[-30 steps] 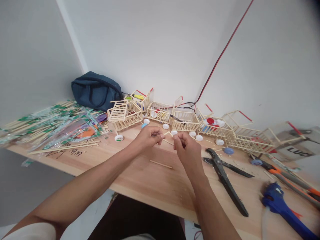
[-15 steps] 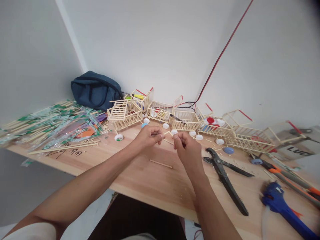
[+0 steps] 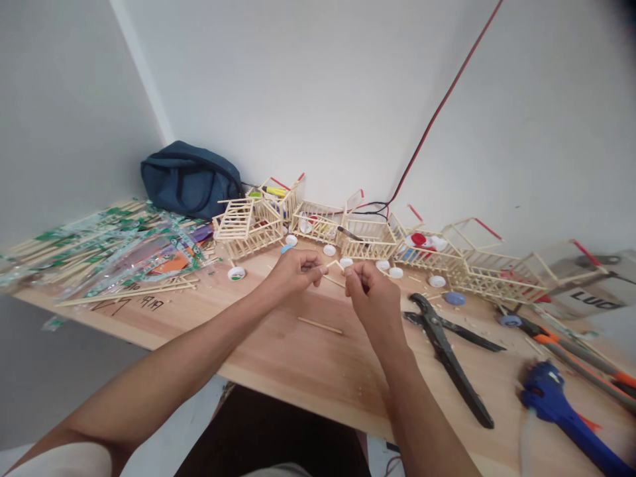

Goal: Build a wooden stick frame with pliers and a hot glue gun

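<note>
Above the middle of the table, my left hand and my right hand are closed in pinches close together. Between their fingertips they hold a small frame of thin wooden sticks, with an angled corner on its far side. My fingers cover its ends. A single loose wooden stick lies on the table just below my hands. Behind them stand several small carts built of wooden sticks, some with red-tipped handles. White bottle caps lie in front of the carts.
Black pliers, a blue glue gun and orange-handled pliers lie at right. Plastic-wrapped chopsticks spread over the left, beside a dark blue pouch. A red and black cable runs down the wall.
</note>
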A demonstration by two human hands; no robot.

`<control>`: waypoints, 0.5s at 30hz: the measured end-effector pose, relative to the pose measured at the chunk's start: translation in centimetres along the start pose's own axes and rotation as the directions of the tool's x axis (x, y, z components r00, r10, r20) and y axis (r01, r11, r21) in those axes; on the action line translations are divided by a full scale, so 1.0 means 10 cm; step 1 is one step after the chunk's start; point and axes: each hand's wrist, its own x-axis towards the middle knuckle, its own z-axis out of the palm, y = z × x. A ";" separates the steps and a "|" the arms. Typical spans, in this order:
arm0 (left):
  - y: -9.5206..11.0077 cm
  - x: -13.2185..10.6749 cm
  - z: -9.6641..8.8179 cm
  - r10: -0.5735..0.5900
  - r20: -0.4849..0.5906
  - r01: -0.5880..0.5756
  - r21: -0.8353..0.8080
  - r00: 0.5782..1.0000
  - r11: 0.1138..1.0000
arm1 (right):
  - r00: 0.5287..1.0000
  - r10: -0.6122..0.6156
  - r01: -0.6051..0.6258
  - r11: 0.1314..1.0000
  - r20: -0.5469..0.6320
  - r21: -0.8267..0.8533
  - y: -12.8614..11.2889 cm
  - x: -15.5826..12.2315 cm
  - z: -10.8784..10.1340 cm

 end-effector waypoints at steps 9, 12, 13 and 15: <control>0.00 0.00 0.00 0.019 -0.010 -0.018 0.038 1.000 0.999 | 1.000 0.010 -0.010 1.000 -0.001 0.010 -0.01 -0.01 0.00; -0.02 0.00 0.00 0.045 -0.019 -0.043 0.064 0.999 0.997 | 1.000 0.008 -0.008 1.000 -0.003 0.013 -0.01 -0.01 0.00; -0.03 0.00 0.00 0.052 -0.022 -0.050 0.077 0.998 0.996 | 1.000 0.006 -0.006 1.000 -0.005 0.012 -0.01 -0.01 0.00; -0.03 0.00 0.00 0.057 -0.029 -0.054 0.100 0.998 0.993 | 1.000 0.001 -0.001 1.000 -0.009 0.008 -0.01 -0.01 0.00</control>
